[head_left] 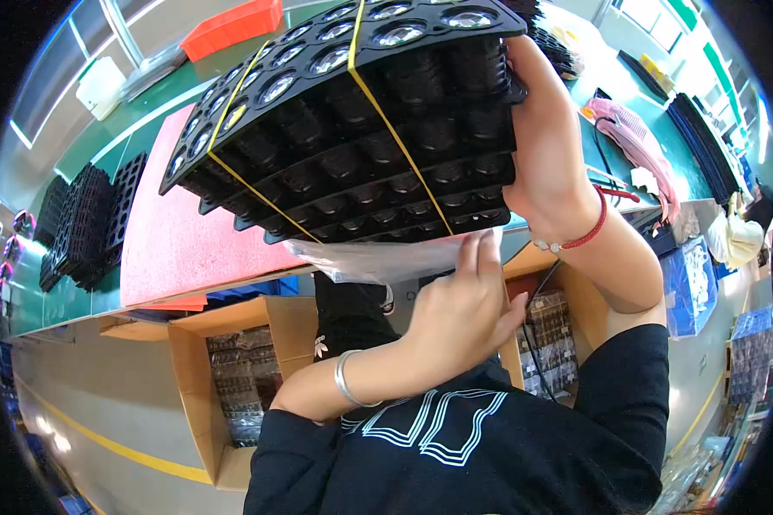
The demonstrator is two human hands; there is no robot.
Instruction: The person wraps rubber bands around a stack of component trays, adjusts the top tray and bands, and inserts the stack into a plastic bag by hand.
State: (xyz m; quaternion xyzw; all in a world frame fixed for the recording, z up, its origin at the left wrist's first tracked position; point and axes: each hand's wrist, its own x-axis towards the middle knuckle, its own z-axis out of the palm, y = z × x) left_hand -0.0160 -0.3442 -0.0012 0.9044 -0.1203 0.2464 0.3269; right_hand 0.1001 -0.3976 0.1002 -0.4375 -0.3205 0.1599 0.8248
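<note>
A stack of black plastic trays (318, 150) with round cups is held up tilted in front of me. Yellow straps (395, 129) run around it, and shiny round parts sit in the top cups. My right hand (532, 154), below which the wrist wears a red bracelet, grips the stack's right end; its fingers are mostly hidden. Under the stack's lower edge hangs a clear plastic bag (386, 260). My left hand (468, 305), with a silver bangle on the wrist, has its fingers stretched up against the bag's right part, thumb apart.
A pink foam mat (180, 245) lies on the green table (26, 300). Black trays (82, 227) stand at left, a red bin (232, 27) behind. Open cardboard boxes (193, 386) with wrapped contents stand below the table edge. A pink bundle (631, 142) lies at right.
</note>
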